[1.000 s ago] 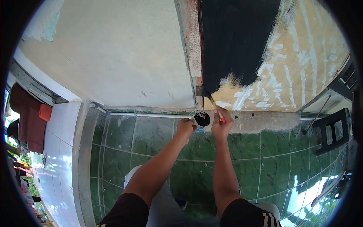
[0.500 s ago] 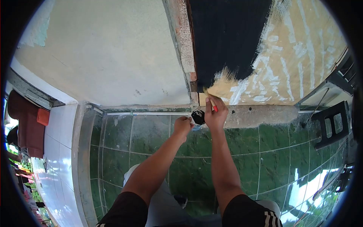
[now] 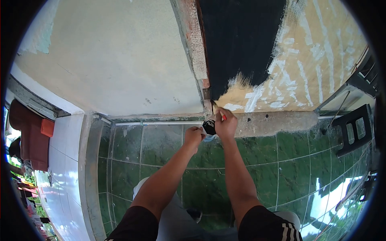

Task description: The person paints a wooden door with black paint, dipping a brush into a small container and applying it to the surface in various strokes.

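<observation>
My left hand [image 3: 194, 136] grips the rim of a small pale cup [image 3: 208, 138] with black paint [image 3: 208, 127] inside. My right hand [image 3: 226, 125] is closed around a paintbrush [image 3: 217, 106], whose red handle end pokes out between the fingers. The brush's dark tip is at the lower left corner of a tan board [image 3: 305, 74], just above the cup. Black paint covers the board's upper left part, with a ragged edge; white streaks mark the rest. Whether the bristles touch the board is too small to tell.
A pale wall [image 3: 116, 60] stands left of a rough brick and plaster strip [image 3: 198, 52]. Below it runs a white pipe [image 3: 161, 122]. Green tiles [image 3: 257, 150] cover the floor. To the right is a black plastic piece with cutouts [image 3: 340, 138]; at left, a brown cloth [image 3: 34, 140].
My right hand has moved slightly down and left, bringing the brush tip from the black paint's lower edge to the board's bottom corner. My left hand still holds the cup.
</observation>
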